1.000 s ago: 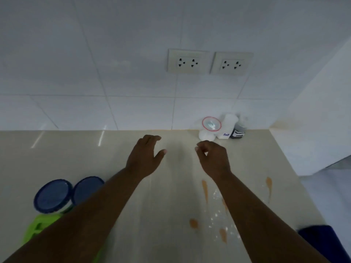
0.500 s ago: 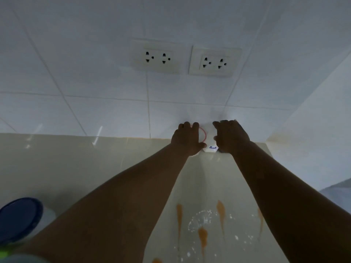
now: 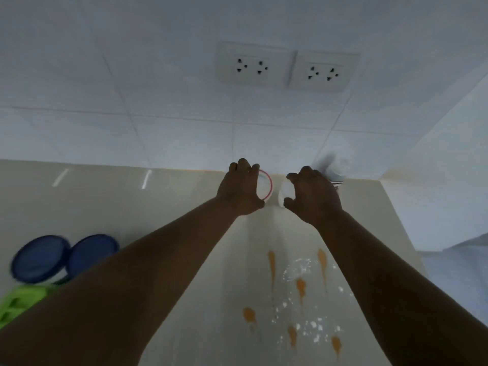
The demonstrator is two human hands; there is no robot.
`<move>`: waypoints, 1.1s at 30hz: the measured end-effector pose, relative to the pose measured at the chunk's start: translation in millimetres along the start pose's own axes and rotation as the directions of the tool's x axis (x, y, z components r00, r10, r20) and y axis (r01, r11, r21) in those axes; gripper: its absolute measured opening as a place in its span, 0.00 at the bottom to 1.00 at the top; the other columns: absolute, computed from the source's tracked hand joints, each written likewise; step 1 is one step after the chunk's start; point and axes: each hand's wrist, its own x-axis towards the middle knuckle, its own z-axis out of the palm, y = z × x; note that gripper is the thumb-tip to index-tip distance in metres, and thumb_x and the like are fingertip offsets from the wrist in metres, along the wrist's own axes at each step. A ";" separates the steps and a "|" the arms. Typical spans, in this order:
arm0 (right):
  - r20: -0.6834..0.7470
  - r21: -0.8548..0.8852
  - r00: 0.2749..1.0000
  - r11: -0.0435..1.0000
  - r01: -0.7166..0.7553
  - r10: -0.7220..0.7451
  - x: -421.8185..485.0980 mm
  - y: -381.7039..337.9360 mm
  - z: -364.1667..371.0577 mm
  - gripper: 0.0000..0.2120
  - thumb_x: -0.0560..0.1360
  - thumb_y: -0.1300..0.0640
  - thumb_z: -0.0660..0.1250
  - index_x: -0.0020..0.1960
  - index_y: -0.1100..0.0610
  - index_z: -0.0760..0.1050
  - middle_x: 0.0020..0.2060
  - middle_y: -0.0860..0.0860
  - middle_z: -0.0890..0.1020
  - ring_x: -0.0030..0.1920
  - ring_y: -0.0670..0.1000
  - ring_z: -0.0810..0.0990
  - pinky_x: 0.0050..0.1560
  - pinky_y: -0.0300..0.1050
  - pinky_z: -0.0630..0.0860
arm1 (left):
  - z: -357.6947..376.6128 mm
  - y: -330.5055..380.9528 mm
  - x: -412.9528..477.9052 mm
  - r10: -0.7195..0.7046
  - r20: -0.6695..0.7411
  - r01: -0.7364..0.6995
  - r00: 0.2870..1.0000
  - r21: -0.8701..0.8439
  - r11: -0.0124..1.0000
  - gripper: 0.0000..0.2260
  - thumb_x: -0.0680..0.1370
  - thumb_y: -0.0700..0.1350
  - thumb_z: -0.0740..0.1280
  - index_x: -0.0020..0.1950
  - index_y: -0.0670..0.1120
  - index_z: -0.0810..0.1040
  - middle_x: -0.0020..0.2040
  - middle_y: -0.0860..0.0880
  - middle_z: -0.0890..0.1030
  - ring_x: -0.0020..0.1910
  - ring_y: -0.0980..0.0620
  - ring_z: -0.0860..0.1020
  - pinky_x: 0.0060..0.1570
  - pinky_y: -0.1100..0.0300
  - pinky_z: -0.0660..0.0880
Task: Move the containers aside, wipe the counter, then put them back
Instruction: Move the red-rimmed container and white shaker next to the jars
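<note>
My left hand (image 3: 241,190) is clamped over a small white tub with a red-rimmed lid (image 3: 266,184) near the back wall. My right hand (image 3: 313,198) grips a white salt container (image 3: 284,192) right beside it. Behind my right hand a dark-labelled jar (image 3: 336,182) shows only as a blurred sliver. The beige counter (image 3: 171,207) carries orange smears (image 3: 272,265) and white powder (image 3: 297,269) between my forearms.
Two blue-lidded containers (image 3: 39,257) (image 3: 91,250) stand at the left, with a green plastic item (image 3: 18,302) in front of them. Two wall sockets (image 3: 252,66) sit on the tiled backsplash. A white side wall (image 3: 435,194) bounds the counter on the right.
Both hands reached forward from mid-counter to the back wall and closed on the two small containers. The view has since pulled back, and the blue lids are in sight again.
</note>
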 end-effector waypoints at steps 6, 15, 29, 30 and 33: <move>0.155 0.308 0.988 0.950 -0.053 0.005 -16.3 -125.4 -26.5 0.29 0.69 0.44 0.70 0.67 0.50 0.72 0.60 0.56 0.73 0.60 0.60 0.76 0.57 0.51 0.74 | -79.8 -107.5 -85.4 -0.129 0.029 0.129 0.991 -0.009 0.992 0.44 0.61 0.61 0.77 0.71 0.47 0.65 0.66 0.46 0.66 0.65 0.44 0.67 0.62 0.50 0.73; 0.166 0.529 0.962 0.843 0.099 -0.217 -2.5 -297.9 -25.0 0.29 0.71 0.46 0.71 0.69 0.53 0.70 0.60 0.56 0.72 0.62 0.57 0.73 0.61 0.51 0.72 | -137.2 -258.1 -176.4 -0.435 0.065 0.430 0.898 0.069 0.900 0.47 0.64 0.62 0.76 0.76 0.47 0.60 0.72 0.42 0.63 0.72 0.42 0.62 0.69 0.47 0.67; 0.166 0.490 0.952 0.859 0.145 -0.256 27.5 -364.2 -10.3 0.25 0.72 0.48 0.72 0.65 0.58 0.74 0.60 0.58 0.74 0.61 0.58 0.74 0.59 0.50 0.72 | -116.3 -299.9 -181.4 -0.417 0.145 0.419 0.897 0.017 0.908 0.44 0.67 0.60 0.75 0.76 0.46 0.60 0.72 0.42 0.63 0.72 0.43 0.62 0.69 0.48 0.67; 0.165 0.499 0.953 0.855 0.143 -0.256 27.0 -364.4 -9.9 0.26 0.71 0.48 0.72 0.66 0.58 0.74 0.61 0.58 0.74 0.61 0.58 0.74 0.60 0.49 0.71 | -115.5 -300.7 -181.0 -0.419 0.146 0.422 0.896 0.005 0.906 0.44 0.67 0.60 0.75 0.77 0.46 0.60 0.72 0.42 0.63 0.72 0.43 0.62 0.69 0.48 0.66; 0.152 0.514 0.956 0.846 0.142 -0.253 24.2 -365.4 -6.1 0.26 0.72 0.48 0.72 0.66 0.56 0.73 0.60 0.58 0.74 0.61 0.58 0.74 0.59 0.50 0.72 | -114.7 -301.4 -180.6 -0.420 0.137 0.425 0.897 -0.013 0.905 0.44 0.67 0.59 0.76 0.77 0.45 0.60 0.72 0.42 0.63 0.72 0.44 0.62 0.70 0.50 0.65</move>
